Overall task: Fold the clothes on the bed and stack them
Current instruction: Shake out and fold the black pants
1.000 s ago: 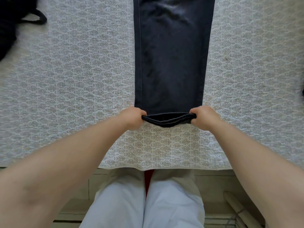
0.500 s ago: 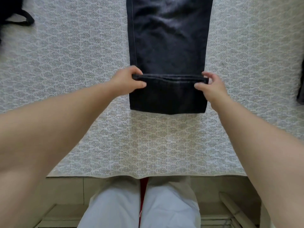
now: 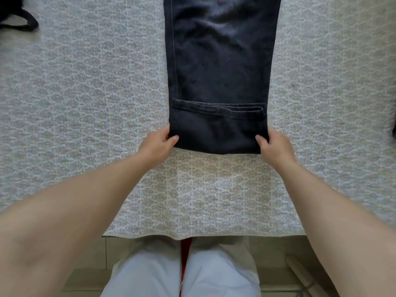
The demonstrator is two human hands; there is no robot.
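Dark indigo denim trousers (image 3: 218, 67) lie flat on a bed covered with a pale grey-and-beige quilted bedspread (image 3: 85, 103) printed with a repeating ornamental pattern. This is the head view, looking down over both bare forearms. The trousers run lengthwise away from the person, from the top edge of the picture down to the middle. Their near end is turned back over itself, so the stitched hem (image 3: 218, 107) lies across the fabric a little way up from the fold, and the folded edge faces the person.

The left hand (image 3: 158, 144) grips the left corner of that folded edge: the thumb lies on top of the denim and the fingers curl out of sight at the side. The right hand (image 3: 275, 146) grips the right corner in the same way, thumb on top, fingers wrapped at the edge. The two hands sit level with each other, the full width of the trousers between them.

At the top left corner a black fabric item with a strap loop (image 3: 19, 18) rests on the bedspread, well apart from the trousers. At the bottom, beyond the bed's near edge, the person's white-clad legs (image 3: 180, 273) stand against the bed.
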